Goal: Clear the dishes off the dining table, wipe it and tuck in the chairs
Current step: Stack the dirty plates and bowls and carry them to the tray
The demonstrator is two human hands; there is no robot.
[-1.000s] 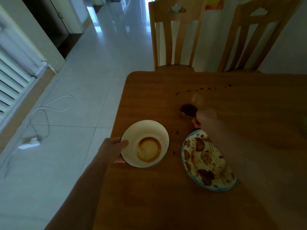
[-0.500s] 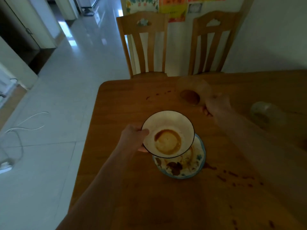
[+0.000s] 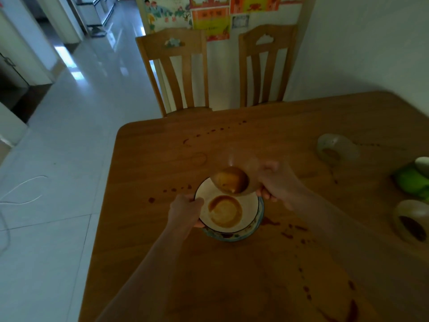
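Observation:
A white bowl (image 3: pixel 228 213) with brown sauce residue sits stacked on a patterned plate (image 3: pixel 234 235) near the left side of the wooden table (image 3: pixel 255 275). My left hand (image 3: pixel 185 211) grips the bowl's left rim. My right hand (image 3: pixel 276 180) holds a clear glass (image 3: pixel 234 176) tilted over the bowl's far edge, with brown liquid in it. Two more clear glasses, one (image 3: pixel 336 151) at the right middle and one (image 3: pixel 411 220) at the right edge, stand on the table. Brown spills dot the tabletop.
Two wooden chairs, one (image 3: pixel 174 70) on the left and one (image 3: pixel 267 63) on the right, stand at the table's far side. A green object (image 3: pixel 413 180) lies at the right edge. White tiled floor with a cable (image 3: pixel 21 191) lies to the left.
My left hand carried the bowl rightward and set it on the patterned plate. My right hand lifted the glass off the table and tipped it over the bowl.

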